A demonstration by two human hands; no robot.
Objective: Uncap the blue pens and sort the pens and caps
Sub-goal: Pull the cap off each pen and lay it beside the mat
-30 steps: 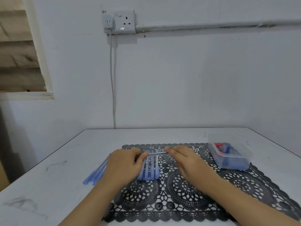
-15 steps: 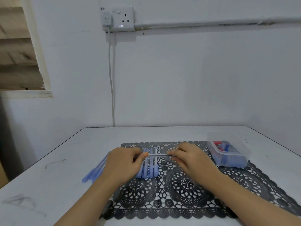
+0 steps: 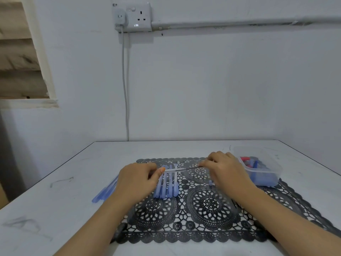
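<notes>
My left hand [image 3: 137, 182] and my right hand [image 3: 224, 169] hold one blue pen [image 3: 175, 169] level between them, just above the black lace mat [image 3: 184, 218]. The left fingers grip the barrel's left end. The right fingertips pinch the right end, where a thin dark section of the pen runs into them; the cap is hidden in those fingers. Under the held pen, several blue pens [image 3: 166, 185] lie side by side on the mat. More blue pens [image 3: 104, 192] lie in a loose bunch on the table, left of the mat.
A clear plastic box [image 3: 263, 170] with blue and red caps inside stands at the mat's right edge, close to my right hand. A small pale piece [image 3: 210, 182] lies on the mat by my right wrist. The white table [image 3: 55, 209] ends at a wall.
My right hand has drawn to the right, away from the left. The gap between the hands is wider and more of the pen shows. The left hand stays put.
</notes>
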